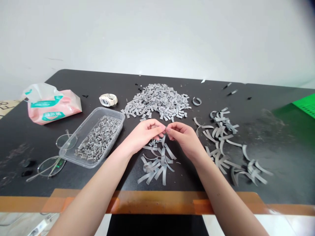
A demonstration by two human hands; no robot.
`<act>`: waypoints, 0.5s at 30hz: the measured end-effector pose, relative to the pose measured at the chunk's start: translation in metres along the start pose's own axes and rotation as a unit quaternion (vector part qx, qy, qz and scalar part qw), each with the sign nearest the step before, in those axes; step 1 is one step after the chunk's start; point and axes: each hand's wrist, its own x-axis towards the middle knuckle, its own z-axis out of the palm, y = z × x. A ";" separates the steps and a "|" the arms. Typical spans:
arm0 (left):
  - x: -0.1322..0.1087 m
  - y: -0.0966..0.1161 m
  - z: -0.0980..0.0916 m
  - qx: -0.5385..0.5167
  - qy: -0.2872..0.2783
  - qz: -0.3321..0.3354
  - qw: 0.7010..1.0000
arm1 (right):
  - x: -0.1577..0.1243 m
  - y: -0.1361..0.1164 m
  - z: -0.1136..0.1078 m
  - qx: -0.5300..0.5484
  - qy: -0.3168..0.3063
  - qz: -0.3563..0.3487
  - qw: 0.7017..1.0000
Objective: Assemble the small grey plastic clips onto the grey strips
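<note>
Head view: left hand [144, 136] and right hand [183, 139] meet mid-table, with the fingertips [157, 126] of both curled in and almost touching, pinched toward one small spot. Whatever lies between them is too small and too hidden to make out, perhaps a sliver of grey. Nearest, just below the hands, lies a loose heap of grey strips [157, 164], with a second heap of grey strips [221, 142] to the right. They look thin, light and springy (rubbery or plastic, can't tell which), and they curl, so the flat end between finger and thumb looks the likeliest hold. Far of the hands sits a mound of small cut grey pieces [156, 101], light enough to scatter at a nudge and best pinched singly. More small grey pieces [98, 139] fill a clear plastic tray [112, 112] to the left. Further left lie wire-rimmed glasses [51, 167] and a pink wet-wipe pack [54, 106]; a white roll [108, 99] sits far of the tray. All rest on a black table [283, 164] with orange tape [157, 203] along its near edge.
</note>
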 end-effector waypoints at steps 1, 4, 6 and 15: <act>0.000 0.000 0.000 -0.010 0.003 -0.004 1.000 | 0.000 0.000 0.000 -0.014 0.005 -0.004 1.000; 0.001 -0.002 0.001 -0.040 0.021 -0.008 0.999 | 0.000 -0.001 0.000 -0.002 0.007 0.001 1.000; 0.002 -0.003 0.000 -0.046 0.039 0.005 0.998 | 0.001 0.000 -0.001 0.056 -0.008 0.026 0.998; 0.002 -0.003 -0.001 0.007 0.032 0.053 0.998 | 0.002 -0.002 -0.001 0.201 -0.047 0.078 0.975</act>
